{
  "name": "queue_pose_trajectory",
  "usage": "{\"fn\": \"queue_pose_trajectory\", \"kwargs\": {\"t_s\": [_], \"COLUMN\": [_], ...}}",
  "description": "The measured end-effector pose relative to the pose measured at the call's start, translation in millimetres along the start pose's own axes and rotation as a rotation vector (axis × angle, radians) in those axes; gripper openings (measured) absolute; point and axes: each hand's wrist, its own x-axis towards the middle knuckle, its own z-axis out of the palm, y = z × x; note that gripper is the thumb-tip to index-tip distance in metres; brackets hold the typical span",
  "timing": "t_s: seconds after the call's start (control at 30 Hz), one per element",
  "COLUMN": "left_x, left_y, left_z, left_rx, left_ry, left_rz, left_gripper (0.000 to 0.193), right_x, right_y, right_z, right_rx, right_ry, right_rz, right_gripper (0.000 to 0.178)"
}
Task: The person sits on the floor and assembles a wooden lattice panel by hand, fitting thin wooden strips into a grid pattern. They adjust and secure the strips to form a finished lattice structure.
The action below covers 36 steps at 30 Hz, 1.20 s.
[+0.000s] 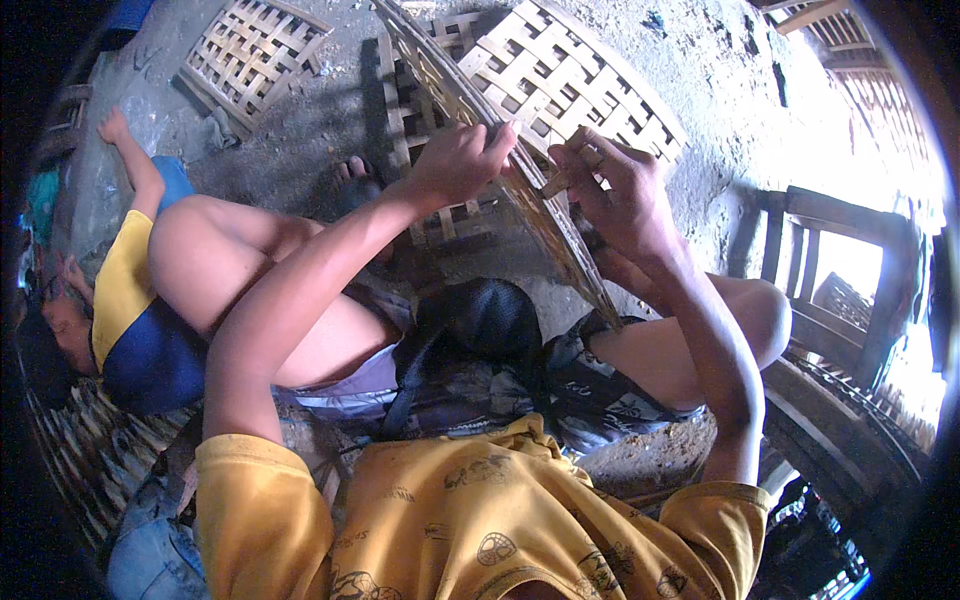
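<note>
A woven bamboo panel stands on edge between my knees, running from the far left toward my right thigh. My left hand is closed on its upper edge from the left, thumb and fingers near the rim. On the other side, my right hand is curled with its fingertips pinched beside the same edge. A short pale strip shows below those fingertips; whether it is loose or part of the panel I cannot tell. The panel's lower side is partly hidden behind my hands.
Another woven panel lies on the ground beyond my right hand, and a smaller one at the far left. A person in a yellow and blue shirt sits close on my left. A wooden frame stands at the right.
</note>
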Motion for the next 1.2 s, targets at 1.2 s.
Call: {"fn": "queue_pose_trajectory", "kwargs": {"t_s": [1.2], "left_x": [0], "left_y": [1], "left_z": [-6], "left_rx": [-0.14], "left_ry": [-0.153], "left_rz": [-0.067], "left_gripper": [0.034], "right_x": [-13], "right_y": [8], "right_z": [-12], "right_rx": [-0.075], "right_ry": [-0.113], "right_rz": [-0.054], "right_gripper": [0.006]}}
